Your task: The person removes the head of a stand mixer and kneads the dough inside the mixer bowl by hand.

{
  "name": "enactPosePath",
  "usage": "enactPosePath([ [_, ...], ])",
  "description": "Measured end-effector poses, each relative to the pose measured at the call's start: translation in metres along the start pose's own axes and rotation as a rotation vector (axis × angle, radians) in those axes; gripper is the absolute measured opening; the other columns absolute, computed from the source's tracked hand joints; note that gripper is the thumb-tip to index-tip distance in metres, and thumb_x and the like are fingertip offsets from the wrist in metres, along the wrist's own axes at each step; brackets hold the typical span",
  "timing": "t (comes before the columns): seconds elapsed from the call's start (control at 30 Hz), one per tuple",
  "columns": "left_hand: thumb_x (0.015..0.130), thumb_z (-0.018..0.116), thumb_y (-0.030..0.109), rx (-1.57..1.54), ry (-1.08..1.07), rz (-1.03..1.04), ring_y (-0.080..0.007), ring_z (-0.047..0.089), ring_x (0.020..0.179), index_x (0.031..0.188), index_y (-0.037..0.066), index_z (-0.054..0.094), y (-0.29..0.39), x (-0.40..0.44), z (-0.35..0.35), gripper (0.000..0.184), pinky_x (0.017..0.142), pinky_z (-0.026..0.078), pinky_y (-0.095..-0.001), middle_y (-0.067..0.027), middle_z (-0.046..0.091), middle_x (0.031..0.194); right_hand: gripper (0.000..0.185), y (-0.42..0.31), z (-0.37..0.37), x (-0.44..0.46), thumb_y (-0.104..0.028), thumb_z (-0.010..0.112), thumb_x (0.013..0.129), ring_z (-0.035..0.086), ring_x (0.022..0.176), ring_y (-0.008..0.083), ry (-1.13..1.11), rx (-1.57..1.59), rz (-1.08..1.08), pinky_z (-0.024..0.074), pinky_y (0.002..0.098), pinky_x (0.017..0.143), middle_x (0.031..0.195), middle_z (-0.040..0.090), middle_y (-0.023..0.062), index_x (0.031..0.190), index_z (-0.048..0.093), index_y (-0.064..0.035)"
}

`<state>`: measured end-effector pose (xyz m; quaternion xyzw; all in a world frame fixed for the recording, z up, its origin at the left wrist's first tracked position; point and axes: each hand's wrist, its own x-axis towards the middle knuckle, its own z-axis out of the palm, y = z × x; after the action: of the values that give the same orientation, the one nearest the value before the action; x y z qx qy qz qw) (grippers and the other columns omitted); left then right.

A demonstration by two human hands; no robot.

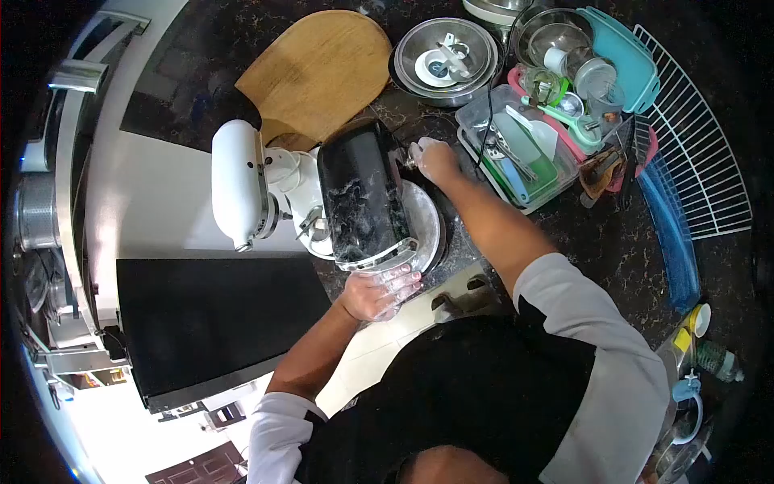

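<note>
- A black machine [363,189], smeared with white powder over its top, stands at the middle of the dark counter [592,242], between a white stand mixer [238,185] and the right forearm.
- The left hand [379,294] is at the machine's near end, just below its shiny rim; its fingers lie extended and grasp nothing visible — they are coated in white powder.
- The right hand [435,160] is at the machine's right side, fingers curled beside a small metal part [409,159]; whether they are clenched on it, I cannot tell.
- A pale round tray [427,222] shows at the machine's right side, partly covered by it.
- The mixer's head is on the left, its white base partly hidden by the machine.
- Beyond the machine lies a wooden board [326,68]; to the right of it sit stacked metal bowls [411,48] with a white part [435,68] inside.
- Near the right forearm is a clear plastic bin [556,184] of utensils — a blue-handled one [513,179] among them.
- Further right are a teal tub [625,56] and a white wire rack [693,145].
</note>
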<state>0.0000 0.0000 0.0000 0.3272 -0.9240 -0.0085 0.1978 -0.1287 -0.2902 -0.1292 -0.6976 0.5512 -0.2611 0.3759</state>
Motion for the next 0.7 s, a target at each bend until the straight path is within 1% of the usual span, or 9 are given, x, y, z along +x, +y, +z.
enactPosePath([
  [0.13, 0.086, 0.058, 0.016, -0.001, 0.024, 0.008, -0.0232, 0.068, 0.124, 0.124, 0.007, 0.075, 0.004, 0.000, -0.004, 0.043, 0.102, 0.055, -0.0312, -0.0048, 0.070, 0.136, 0.043, 0.000, 0.006, -0.009, -0.042, 0.058, 0.092, 0.066, 0.086, 0.0489, 0.127, 0.089, -0.023, 0.0536, 0.0543, 0.079, 0.093, 0.072, 0.0270, 0.092, 0.072, -0.0017],
  [0.17, 0.086, 0.058, 0.016, 0.002, 0.029, 0.011, -0.0232, 0.068, 0.124, 0.124, 0.007, 0.075, 0.003, 0.001, -0.002, 0.043, 0.102, 0.055, -0.0312, -0.0048, 0.070, 0.136, 0.043, 0.003, 0.007, -0.004, -0.042, 0.058, 0.092, 0.066, 0.086, 0.0489, 0.130, 0.086, -0.028, 0.0536, 0.0543, 0.079, 0.093, 0.072, 0.0270, 0.092, 0.072, -0.0017],
  [0.3, 0.087, 0.056, 0.016, -0.022, 0.034, 0.003, -0.0233, 0.068, 0.125, 0.125, 0.006, 0.075, 0.003, 0.002, -0.001, 0.043, 0.101, 0.055, -0.0315, -0.0048, 0.070, 0.136, 0.048, 0.009, 0.012, 0.011, -0.045, 0.055, 0.096, 0.067, 0.085, 0.0473, 0.030, -0.028, 0.074, 0.0533, 0.0520, 0.077, 0.094, 0.074, 0.0219, 0.091, 0.072, -0.0007],
  [0.33, 0.087, 0.056, 0.016, -0.021, 0.034, 0.003, -0.0233, 0.068, 0.125, 0.125, 0.006, 0.075, 0.003, 0.002, -0.002, 0.043, 0.101, 0.055, -0.0315, -0.0048, 0.070, 0.136, 0.048, 0.009, 0.010, 0.013, -0.045, 0.055, 0.096, 0.067, 0.085, 0.0473, 0.030, -0.029, 0.073, 0.0533, 0.0520, 0.077, 0.094, 0.074, 0.0219, 0.091, 0.072, -0.0007],
  [0.47, 0.088, 0.055, 0.016, -0.034, 0.021, -0.001, -0.0232, 0.068, 0.125, 0.125, 0.007, 0.074, 0.004, 0.001, -0.002, 0.043, 0.102, 0.055, -0.0315, -0.0050, 0.070, 0.137, 0.049, 0.009, 0.002, 0.022, -0.044, 0.059, 0.093, 0.066, 0.085, 0.0506, -0.131, 0.103, 0.268, 0.0531, 0.0544, 0.078, 0.090, 0.072, 0.0273, 0.086, 0.072, 0.0023],
  [0.7, 0.088, 0.055, 0.017, -0.009, 0.026, -0.008, -0.0228, 0.067, 0.126, 0.126, 0.007, 0.074, 0.005, -0.002, 0.000, 0.044, 0.103, 0.054, -0.0313, -0.0045, 0.069, 0.138, 0.050, 0.024, 0.014, 0.027, -0.044, 0.060, 0.094, 0.065, 0.083, 0.0501, -0.123, 0.072, 0.122, 0.0522, 0.0541, 0.076, 0.086, 0.071, 0.0261, 0.087, 0.072, 0.0038],
])
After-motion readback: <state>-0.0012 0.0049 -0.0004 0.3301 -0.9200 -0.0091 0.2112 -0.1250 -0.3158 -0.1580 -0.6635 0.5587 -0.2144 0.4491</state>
